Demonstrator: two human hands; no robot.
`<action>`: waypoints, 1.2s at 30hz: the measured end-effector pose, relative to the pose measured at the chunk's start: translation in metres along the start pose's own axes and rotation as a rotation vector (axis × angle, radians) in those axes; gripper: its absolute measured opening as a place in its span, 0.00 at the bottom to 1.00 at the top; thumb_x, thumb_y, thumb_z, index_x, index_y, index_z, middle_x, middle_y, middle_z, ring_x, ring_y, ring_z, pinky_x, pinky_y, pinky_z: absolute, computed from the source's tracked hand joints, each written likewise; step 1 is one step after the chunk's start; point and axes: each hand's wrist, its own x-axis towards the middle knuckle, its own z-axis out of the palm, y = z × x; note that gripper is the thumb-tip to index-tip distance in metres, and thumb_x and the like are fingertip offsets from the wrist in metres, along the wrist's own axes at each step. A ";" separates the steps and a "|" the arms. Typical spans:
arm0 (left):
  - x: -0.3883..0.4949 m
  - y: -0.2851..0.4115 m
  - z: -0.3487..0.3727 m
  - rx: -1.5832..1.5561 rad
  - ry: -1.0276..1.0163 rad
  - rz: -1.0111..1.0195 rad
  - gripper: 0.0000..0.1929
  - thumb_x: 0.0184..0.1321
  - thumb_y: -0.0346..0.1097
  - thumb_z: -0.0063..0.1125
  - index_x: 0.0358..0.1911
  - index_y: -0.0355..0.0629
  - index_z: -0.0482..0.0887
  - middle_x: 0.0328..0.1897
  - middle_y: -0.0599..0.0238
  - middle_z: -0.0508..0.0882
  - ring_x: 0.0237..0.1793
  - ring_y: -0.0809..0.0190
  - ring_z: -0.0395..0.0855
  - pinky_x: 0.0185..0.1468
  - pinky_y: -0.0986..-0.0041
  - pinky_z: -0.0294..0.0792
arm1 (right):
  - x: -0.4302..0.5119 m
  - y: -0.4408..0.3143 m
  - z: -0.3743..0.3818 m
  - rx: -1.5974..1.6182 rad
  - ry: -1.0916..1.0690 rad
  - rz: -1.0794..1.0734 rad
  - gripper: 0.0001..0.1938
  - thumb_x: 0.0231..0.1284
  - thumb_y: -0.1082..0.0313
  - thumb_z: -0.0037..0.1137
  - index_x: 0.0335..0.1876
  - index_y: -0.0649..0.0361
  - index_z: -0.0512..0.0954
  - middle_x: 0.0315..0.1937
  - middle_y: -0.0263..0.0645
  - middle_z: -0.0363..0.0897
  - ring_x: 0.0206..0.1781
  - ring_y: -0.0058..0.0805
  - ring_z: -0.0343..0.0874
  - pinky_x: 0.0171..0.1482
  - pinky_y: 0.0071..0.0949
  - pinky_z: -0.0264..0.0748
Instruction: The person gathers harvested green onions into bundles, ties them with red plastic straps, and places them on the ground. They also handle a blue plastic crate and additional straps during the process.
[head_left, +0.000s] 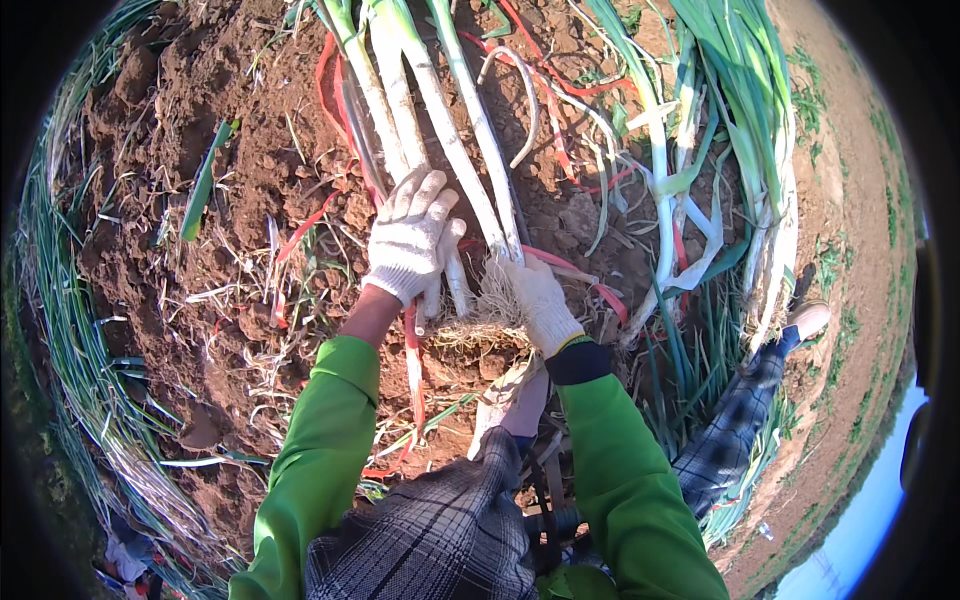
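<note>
My left hand, in a white knit glove, lies palm down over the lower white stalks of long green onions. The palm hides whether its fingers close around them. Trimmed-looking stalk ends show below the thumb. My right hand, gloved too, is closed around the root end of two more green onions, whose pale roots fan out beside the fingers. All these stalks point away from me, and their green leaves run past the top of the view.
Red plastic ribbon trails over the clumpy brown soil. More green onions lie to the right, near another person's shoe. A long row of harvested onions curves along the left. My plaid-covered knee is below my hands.
</note>
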 end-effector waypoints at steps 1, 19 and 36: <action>-0.005 -0.004 0.006 -0.013 -0.007 -0.031 0.20 0.61 0.41 0.63 0.56 0.42 0.83 0.66 0.51 0.79 0.71 0.41 0.71 0.73 0.51 0.64 | -0.006 0.000 0.001 -0.235 0.037 -0.016 0.29 0.65 0.46 0.59 0.59 0.67 0.78 0.47 0.49 0.84 0.47 0.38 0.82 0.55 0.34 0.74; 0.037 -0.020 0.027 0.148 -0.195 0.317 0.22 0.65 0.46 0.60 0.63 0.57 0.80 0.72 0.72 0.76 0.77 0.51 0.63 0.76 0.50 0.60 | -0.026 0.010 0.008 -0.715 0.030 -0.084 0.43 0.58 0.32 0.62 0.61 0.71 0.69 0.46 0.63 0.83 0.51 0.56 0.85 0.51 0.46 0.80; 0.025 -0.022 0.013 0.018 -0.181 0.205 0.12 0.59 0.42 0.64 0.42 0.45 0.88 0.53 0.66 0.84 0.70 0.46 0.71 0.74 0.50 0.60 | -0.053 0.067 0.041 -0.804 0.129 -0.193 0.31 0.76 0.48 0.46 0.78 0.51 0.56 0.32 0.55 0.84 0.36 0.57 0.85 0.34 0.54 0.79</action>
